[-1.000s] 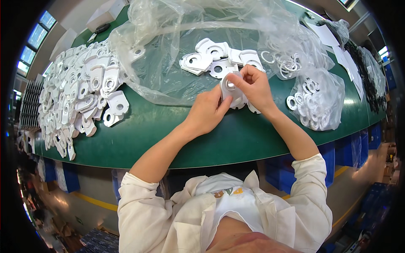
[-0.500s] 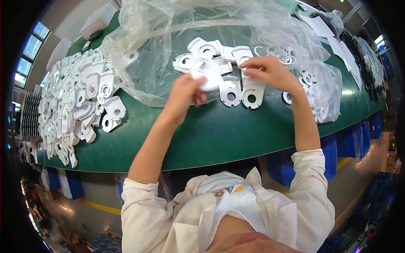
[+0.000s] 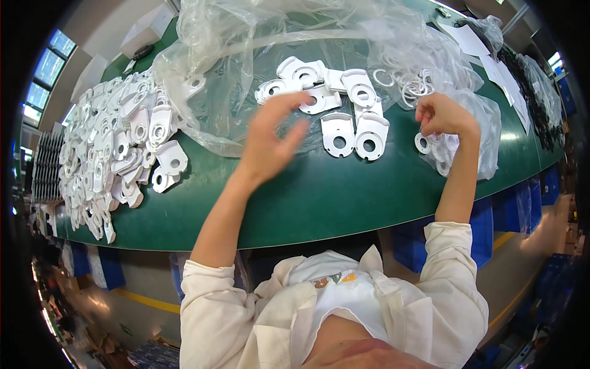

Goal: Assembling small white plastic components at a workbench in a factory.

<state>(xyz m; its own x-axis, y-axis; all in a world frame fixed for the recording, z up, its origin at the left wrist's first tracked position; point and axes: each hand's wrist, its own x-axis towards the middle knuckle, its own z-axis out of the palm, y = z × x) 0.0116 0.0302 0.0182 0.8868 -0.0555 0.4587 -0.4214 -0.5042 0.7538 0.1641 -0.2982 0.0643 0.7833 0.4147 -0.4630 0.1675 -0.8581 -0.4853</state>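
Note:
My left hand [image 3: 270, 138] is over the green table, its fingers apart and slightly blurred, holding nothing. Just beyond its fingertips lies a white plastic part with a round hole [image 3: 318, 106], in a loose cluster of several similar parts. Two of these, a left one [image 3: 337, 126] and a right one [image 3: 372, 128], lie side by side nearest me. My right hand [image 3: 447, 115] is over small white rings [image 3: 444, 150] on clear plastic at the right. Its fingers are curled together, and what is between their tips, if anything, cannot be made out.
A big heap of white plastic parts [image 3: 101, 160] covers the table's left side. Crumpled clear plastic sheeting [image 3: 246, 46] spreads across the back. More white rings [image 3: 418, 87] lie beyond my right hand. Blue bins [image 3: 409, 246] stand below the table edge [image 3: 319, 240].
My left hand has let go of the white part, which now lies in the cluster. My right hand has moved right, from the cluster to the small rings, and its fingers have curled.

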